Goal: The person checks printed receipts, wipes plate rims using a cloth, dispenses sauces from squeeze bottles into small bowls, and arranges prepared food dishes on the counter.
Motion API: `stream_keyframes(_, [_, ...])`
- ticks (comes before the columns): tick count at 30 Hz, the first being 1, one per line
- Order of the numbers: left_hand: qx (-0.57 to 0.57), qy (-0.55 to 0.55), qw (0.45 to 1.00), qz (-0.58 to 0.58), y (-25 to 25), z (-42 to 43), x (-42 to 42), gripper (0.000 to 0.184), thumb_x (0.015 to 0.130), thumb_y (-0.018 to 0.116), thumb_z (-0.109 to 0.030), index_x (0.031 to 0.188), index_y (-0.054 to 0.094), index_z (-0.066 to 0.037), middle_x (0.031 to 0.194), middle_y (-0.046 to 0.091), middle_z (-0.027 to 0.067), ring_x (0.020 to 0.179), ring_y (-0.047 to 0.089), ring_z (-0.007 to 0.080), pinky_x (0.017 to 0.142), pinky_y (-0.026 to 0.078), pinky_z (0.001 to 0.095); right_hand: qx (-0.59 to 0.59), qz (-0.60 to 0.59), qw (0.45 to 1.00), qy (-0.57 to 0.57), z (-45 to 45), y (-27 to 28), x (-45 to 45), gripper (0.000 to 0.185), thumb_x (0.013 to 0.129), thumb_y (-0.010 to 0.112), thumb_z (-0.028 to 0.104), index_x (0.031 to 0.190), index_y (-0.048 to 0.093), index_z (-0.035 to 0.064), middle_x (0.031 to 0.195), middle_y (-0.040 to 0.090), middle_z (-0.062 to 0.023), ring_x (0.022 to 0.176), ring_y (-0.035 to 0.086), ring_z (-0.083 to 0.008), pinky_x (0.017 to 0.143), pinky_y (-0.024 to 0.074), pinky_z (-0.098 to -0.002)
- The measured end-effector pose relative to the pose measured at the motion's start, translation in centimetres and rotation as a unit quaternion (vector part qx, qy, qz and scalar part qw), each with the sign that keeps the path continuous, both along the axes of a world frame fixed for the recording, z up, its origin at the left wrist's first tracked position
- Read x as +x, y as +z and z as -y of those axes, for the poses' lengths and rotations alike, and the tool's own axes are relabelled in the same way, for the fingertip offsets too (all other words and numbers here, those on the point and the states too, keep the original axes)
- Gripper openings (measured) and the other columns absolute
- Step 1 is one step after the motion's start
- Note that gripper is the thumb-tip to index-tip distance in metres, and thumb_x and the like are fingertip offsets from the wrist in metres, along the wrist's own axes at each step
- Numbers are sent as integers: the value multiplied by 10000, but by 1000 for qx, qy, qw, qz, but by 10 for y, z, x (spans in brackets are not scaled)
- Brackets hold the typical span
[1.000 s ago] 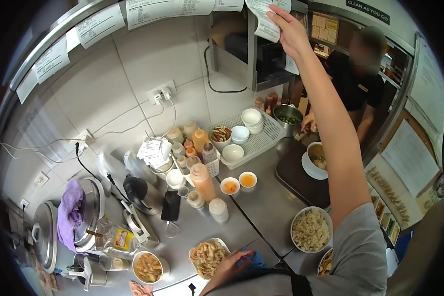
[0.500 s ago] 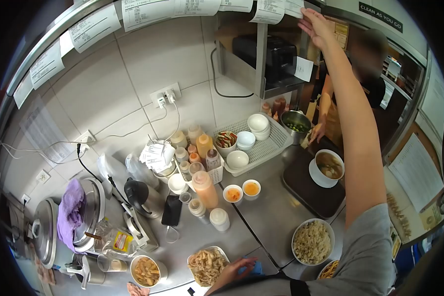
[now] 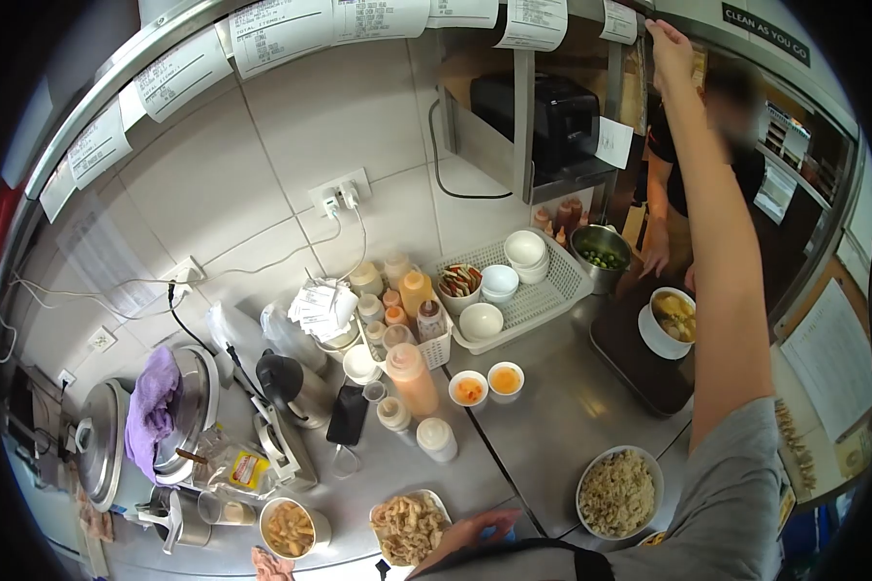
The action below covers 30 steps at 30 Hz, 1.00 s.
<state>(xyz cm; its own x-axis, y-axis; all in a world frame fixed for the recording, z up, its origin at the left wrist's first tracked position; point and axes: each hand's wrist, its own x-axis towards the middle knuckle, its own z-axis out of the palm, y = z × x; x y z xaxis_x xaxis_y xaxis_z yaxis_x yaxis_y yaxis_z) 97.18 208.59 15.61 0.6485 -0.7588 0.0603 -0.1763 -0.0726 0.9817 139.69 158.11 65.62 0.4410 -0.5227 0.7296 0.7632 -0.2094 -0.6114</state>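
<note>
- The right hand (image 3: 672,56) is lifted high on a straight arm, close to a small printed slip (image 3: 619,21) that hangs from the metal rail.
- Its grip is beside the slip's right edge, fingers bent and gathered near the thumb; from here I can't tell whether the tips meet or pinch anything.
- More order slips (image 3: 382,16) hang in a row along that rail to the left.
- The left hand (image 3: 467,538) is low over the bench (image 3: 552,397), just right of a square dish of fried pieces (image 3: 410,528). A scrap of blue (image 3: 502,533) shows by its fingers, and I can't tell whether that grip is closed on it.
- Left of the dish sits a round tub of food (image 3: 294,528); off to the right is a bowl of rice (image 3: 620,492).
- Farther back, two small sauce cups (image 3: 468,389) sit side by side, near a tall squeeze bottle (image 3: 412,381) and a dark phone (image 3: 347,416).
- Across the bench, a co-worker's hand (image 3: 657,247) hangs near a dark tray (image 3: 639,358) with a soup bowl (image 3: 672,317) on it.
</note>
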Motion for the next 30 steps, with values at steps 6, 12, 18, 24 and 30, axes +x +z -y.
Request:
stream_keyframes(6, [39,-5,999,-37,54,12,4,540,842,535,22,1358,442,-105,903,594,16,834,578,130,839,457,268,-98,-14,971,218,-163,-35,-80,304,867,618,278,1097,612,79,1077,593,-74,967,583,-193,888,472,-335])
stream_keyframes(12, [56,30,998,-9,35,19,-7,402,875,603,-45,1259,553,-155,970,643,70,927,617,138,821,482,288,-83,-12,964,252,-184,-28,-73,333,903,516,42,1236,508,40,929,609,-66,827,588,-127,711,477,-250])
stream_keyframes(18, [37,64,996,-43,30,13,-18,395,887,586,-95,1268,549,-193,948,650,50,888,629,154,798,497,281,-51,-23,984,166,-150,-43,-84,355,873,487,-21,1222,537,23,964,613,-92,838,596,-153,731,485,-272])
stream_keyframes(24, [-14,-84,993,-83,-13,15,3,463,919,549,-84,1367,438,-127,925,578,32,769,527,96,811,441,271,-67,-7,993,102,-138,-11,-70,395,818,506,-31,1208,549,9,1013,611,-102,902,585,-158,756,475,-267])
stream_keyframes(30, [-52,-101,990,-78,2,6,4,514,880,540,12,1362,447,-139,930,569,37,923,571,136,815,470,263,-209,9,936,-282,-138,-26,-85,299,856,636,310,1080,637,112,1113,596,-72,980,577,-189,856,468,-333])
